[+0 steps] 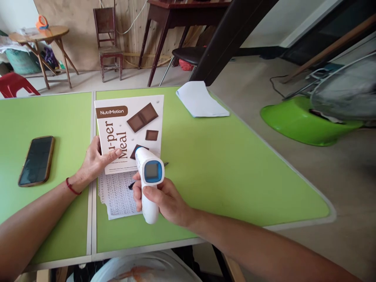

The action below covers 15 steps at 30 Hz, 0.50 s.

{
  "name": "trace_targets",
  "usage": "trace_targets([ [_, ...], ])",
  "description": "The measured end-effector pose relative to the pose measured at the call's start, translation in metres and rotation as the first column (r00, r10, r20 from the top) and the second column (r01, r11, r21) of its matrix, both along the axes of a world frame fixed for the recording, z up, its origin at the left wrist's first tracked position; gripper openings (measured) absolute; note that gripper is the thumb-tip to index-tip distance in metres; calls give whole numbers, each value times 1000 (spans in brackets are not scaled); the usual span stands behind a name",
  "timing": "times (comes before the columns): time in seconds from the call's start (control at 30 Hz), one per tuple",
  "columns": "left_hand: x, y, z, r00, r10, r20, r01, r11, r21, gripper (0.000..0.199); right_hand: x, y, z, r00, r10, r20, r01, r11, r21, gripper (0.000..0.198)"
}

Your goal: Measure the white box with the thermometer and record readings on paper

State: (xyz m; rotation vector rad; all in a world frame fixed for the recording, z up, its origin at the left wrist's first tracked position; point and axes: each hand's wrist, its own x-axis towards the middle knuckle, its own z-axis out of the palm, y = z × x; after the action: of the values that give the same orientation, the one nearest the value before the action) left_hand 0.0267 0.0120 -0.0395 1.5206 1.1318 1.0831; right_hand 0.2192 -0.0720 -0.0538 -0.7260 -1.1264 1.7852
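From where I stand, the person's left hand [94, 161] is at the left of centre in the frame, pinching the lower left edge of a flat white cardboard box printed with brown chocolate pieces and "NutriMotion" lettering [141, 137]. The thumb lies across the box's front, the other fingers go behind it, and a thin red cord bracelet [72, 187] circles that wrist.

The right hand [170, 201], just below the middle of the frame, is wrapped firmly round the handle of a white plastic handheld thermometer with a blue-rimmed square screen [150, 207]. The thermometer's head overlaps the box's lower right corner from my view; I can't tell whether they touch.

Under the box's lower edge, handwritten white paper sheets [119, 199] lie on the light green tabletop with a pale rim [235, 176]. A dark smartphone in a brown case [35, 160] lies at the left of the frame, and a stack of blank-looking white paper [202, 100] sits at upper centre. Behind, at upper left, stands a small brown wooden chair [110, 51].
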Motion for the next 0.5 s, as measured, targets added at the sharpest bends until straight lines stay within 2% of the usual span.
trace_targets([
  [0.17, 0, 0, 0, 1000, 9, -5, -9, 1000, 3, 55, 1, 1, 0, 1000, -12, 24, 11, 998, 58, 30],
  [0.5, 0, 1, 1, 1000, -25, 1, 25, 1000, 10, 56, 0, 3, -2, 1000, -13, 29, 12, 999, 42, 30],
])
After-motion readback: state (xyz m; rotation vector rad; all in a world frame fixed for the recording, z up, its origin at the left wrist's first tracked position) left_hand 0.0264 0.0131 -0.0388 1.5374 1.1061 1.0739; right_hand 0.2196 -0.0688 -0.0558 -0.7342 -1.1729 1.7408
